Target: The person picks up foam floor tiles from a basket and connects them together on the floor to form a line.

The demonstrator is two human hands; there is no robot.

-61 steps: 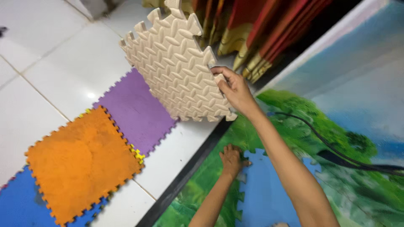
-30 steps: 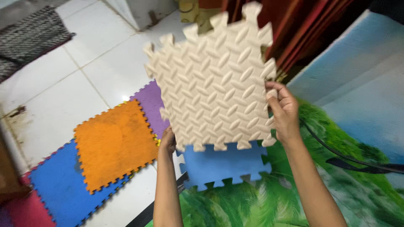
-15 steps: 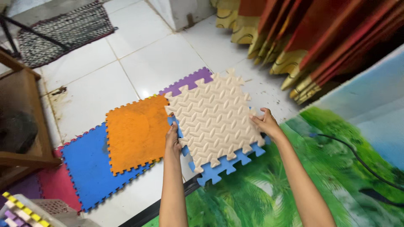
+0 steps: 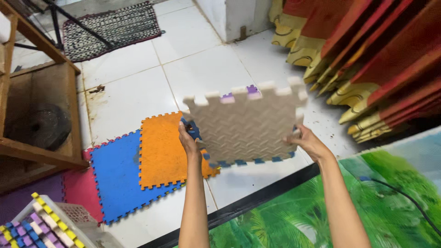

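A cream foam puzzle mat (image 4: 248, 124) with a ridged surface is held up above the floor, and a blue mat (image 4: 239, 162) shows behind it along its lower edge. My left hand (image 4: 189, 140) grips the left edge of the two mats. My right hand (image 4: 308, 143) grips their lower right corner. Below them an orange mat (image 4: 163, 149) lies on the white tiled floor (image 4: 138, 92), next to a blue mat (image 4: 117, 174) and a red mat (image 4: 78, 193). A purple mat (image 4: 250, 89) peeks out just above the cream one.
A wooden shelf (image 4: 41, 119) stands at the left. A basket (image 4: 41, 225) with coloured blocks sits at the bottom left. Red and gold curtains (image 4: 367, 59) hang at the right, a dark woven rug (image 4: 110, 27) lies at the back, and a green printed mat (image 4: 294, 216) covers the front.
The cream mat came off the floor with a blue mat behind it and now hangs higher and more upright. Both hands keep their grip.
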